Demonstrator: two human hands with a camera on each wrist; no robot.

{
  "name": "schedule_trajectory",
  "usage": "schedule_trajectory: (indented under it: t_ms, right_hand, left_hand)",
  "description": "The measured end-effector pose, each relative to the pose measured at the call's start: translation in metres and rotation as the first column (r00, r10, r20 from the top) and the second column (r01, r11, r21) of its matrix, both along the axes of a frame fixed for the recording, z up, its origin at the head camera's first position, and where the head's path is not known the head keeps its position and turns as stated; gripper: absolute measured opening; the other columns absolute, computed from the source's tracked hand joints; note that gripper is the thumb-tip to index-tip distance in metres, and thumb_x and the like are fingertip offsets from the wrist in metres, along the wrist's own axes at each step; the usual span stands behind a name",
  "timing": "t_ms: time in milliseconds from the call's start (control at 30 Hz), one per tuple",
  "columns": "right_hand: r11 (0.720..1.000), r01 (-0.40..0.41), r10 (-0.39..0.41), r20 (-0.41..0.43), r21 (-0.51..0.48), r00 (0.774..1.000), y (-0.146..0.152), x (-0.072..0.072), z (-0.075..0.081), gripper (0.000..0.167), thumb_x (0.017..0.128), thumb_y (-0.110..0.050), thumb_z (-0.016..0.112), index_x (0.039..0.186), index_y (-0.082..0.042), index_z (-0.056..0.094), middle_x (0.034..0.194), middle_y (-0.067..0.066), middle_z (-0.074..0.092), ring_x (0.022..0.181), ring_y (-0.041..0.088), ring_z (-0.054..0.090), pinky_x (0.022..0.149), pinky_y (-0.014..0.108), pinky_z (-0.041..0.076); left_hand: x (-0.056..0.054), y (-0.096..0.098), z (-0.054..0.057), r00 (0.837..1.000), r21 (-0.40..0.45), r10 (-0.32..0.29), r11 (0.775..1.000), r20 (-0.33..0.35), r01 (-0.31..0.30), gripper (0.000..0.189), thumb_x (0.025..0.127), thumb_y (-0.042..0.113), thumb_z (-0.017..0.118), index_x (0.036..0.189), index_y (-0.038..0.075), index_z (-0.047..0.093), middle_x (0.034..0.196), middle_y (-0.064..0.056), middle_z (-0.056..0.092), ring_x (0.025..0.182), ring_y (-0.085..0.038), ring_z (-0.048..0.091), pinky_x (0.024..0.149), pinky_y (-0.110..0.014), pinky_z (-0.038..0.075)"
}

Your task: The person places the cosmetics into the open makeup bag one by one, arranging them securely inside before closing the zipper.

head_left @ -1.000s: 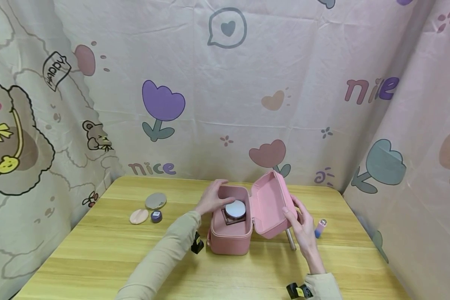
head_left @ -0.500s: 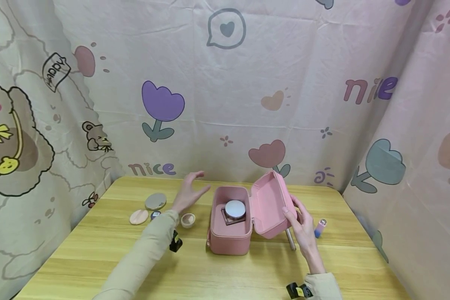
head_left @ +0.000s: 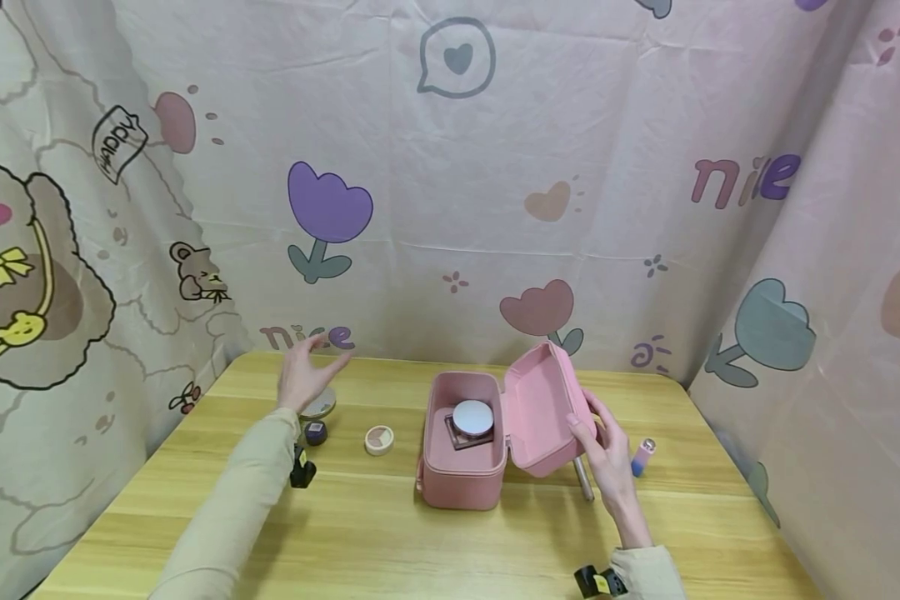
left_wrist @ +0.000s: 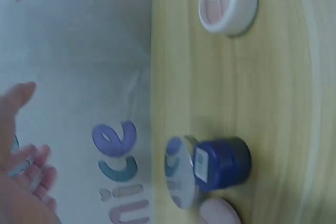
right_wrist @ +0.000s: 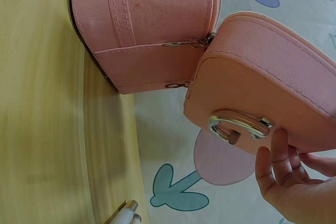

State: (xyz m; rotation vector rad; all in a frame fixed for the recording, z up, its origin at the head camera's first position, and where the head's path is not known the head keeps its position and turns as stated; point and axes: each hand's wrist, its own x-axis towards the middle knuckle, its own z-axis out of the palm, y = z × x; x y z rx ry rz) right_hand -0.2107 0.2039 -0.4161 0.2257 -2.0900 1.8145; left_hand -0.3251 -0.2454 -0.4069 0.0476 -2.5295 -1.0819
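My left hand (head_left: 302,382) is over the table's left side, thumb and fingers spread, nothing in it. It overlaps a round mirror (head_left: 319,407); a small dark blue jar (head_left: 316,432) sits nearer me. Farther right lies a round white eyeshadow pan (head_left: 379,440) with several shades. A pink makeup case (head_left: 461,490) stands mid-table. Inside, a round compact with a pale top (head_left: 472,417) rests on a square brown compact (head_left: 456,440). My right hand (head_left: 606,450) holds the case's lid (right_wrist: 252,82) tilted open, thumb over the rim, other fingers on the outside by the handle (right_wrist: 239,124).
A silver tube (head_left: 583,482) lies partly under the raised lid. Right of my right hand is a pink and blue tube (head_left: 642,457). A powder puff (left_wrist: 219,212) shows beside the jar in the left wrist view. A printed curtain (head_left: 435,167) hangs behind the table.
My left hand has come out of the case and moved left to above the mirror. The eyeshadow pan now shows on the table. My right hand still holds the lid.
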Motion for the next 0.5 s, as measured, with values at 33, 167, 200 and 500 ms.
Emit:
schedule_trajectory:
  t_ms: [33,167,200,500]
  right_hand:
    - [1.0,0.001,-0.001,0.0,0.0,1.0,0.0,0.0,0.0,0.053,0.1,-0.007,0.055,0.15,0.002,0.041,0.133,0.004,0.049,0.101,-0.006,0.062,0.079,0.016,0.058]
    - [1.0,0.004,-0.004,0.0,0.002,1.0,0.0,0.0,-0.001,0.052,0.099,-0.007,0.055,0.149,0.001,0.043,0.131,0.005,0.05,0.1,-0.004,0.063,0.079,0.017,0.058]
    - [1.0,0.004,-0.004,-0.002,0.003,1.0,0.0,0.001,-0.001,0.052,0.099,-0.007,0.055,0.149,0.001,0.043,0.13,0.005,0.05,0.1,-0.004,0.064,0.079,0.018,0.058]
    - [1.0,0.007,-0.007,-0.016,0.005,1.0,-0.001,-0.001,-0.001,0.051,0.099,-0.007,0.055,0.149,0.002,0.043,0.13,0.005,0.05,0.099,-0.003,0.064,0.078,0.017,0.058]
  left_hand:
    - [0.001,-0.003,-0.001,0.999,-0.011,0.028,1.0,0.026,-0.028,0.077,0.091,0.043,0.07,0.148,-0.002,0.043,0.144,-0.027,0.051,0.135,-0.045,0.045,0.114,-0.058,0.036]
    - [0.007,-0.012,-0.008,0.986,-0.045,0.122,0.992,0.117,-0.118,0.085,0.088,0.049,0.07,0.147,-0.006,0.042,0.143,-0.031,0.051,0.131,-0.048,0.047,0.111,-0.059,0.038]
    - [0.008,-0.013,-0.009,0.981,-0.051,0.137,0.99,0.138,-0.131,0.087,0.087,0.05,0.07,0.147,-0.007,0.042,0.143,-0.032,0.05,0.131,-0.049,0.046,0.111,-0.059,0.037]
    - [0.004,-0.021,-0.035,0.927,-0.137,0.219,0.973,0.305,-0.185,0.099,0.084,0.056,0.067,0.151,-0.008,0.032,0.143,-0.04,0.04,0.128,-0.055,0.041,0.109,-0.063,0.037]
